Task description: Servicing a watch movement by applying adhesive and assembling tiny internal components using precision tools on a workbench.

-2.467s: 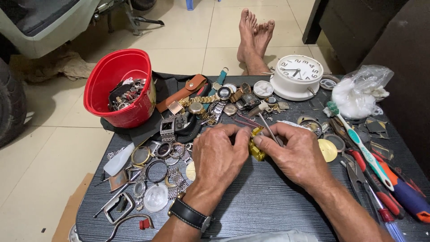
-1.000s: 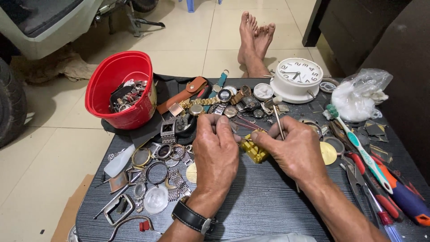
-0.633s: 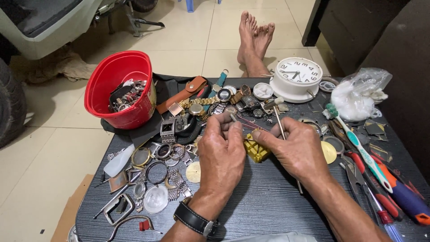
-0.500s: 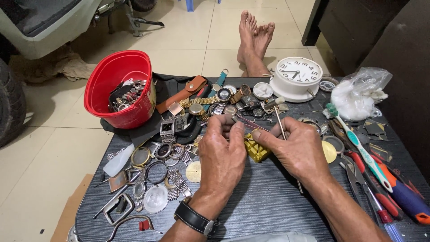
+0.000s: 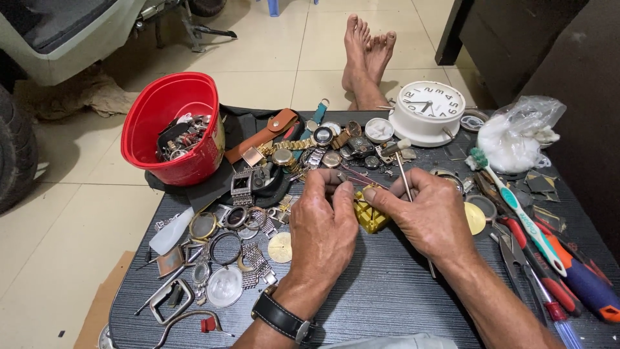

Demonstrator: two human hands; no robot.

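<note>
Both hands (image 5: 381, 216) at yellow holder (image 5: 369, 218)

Bare tabletop (image 5: 400, 291) behind; watch parts (image 5: 303, 152) ahead

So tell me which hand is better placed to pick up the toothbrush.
Right, probably. The right hand is on the toothbrush's side of the table, with only small parts between them. The left hand sits farther off and would have to cross over the right hand and the yellow holder.
</note>
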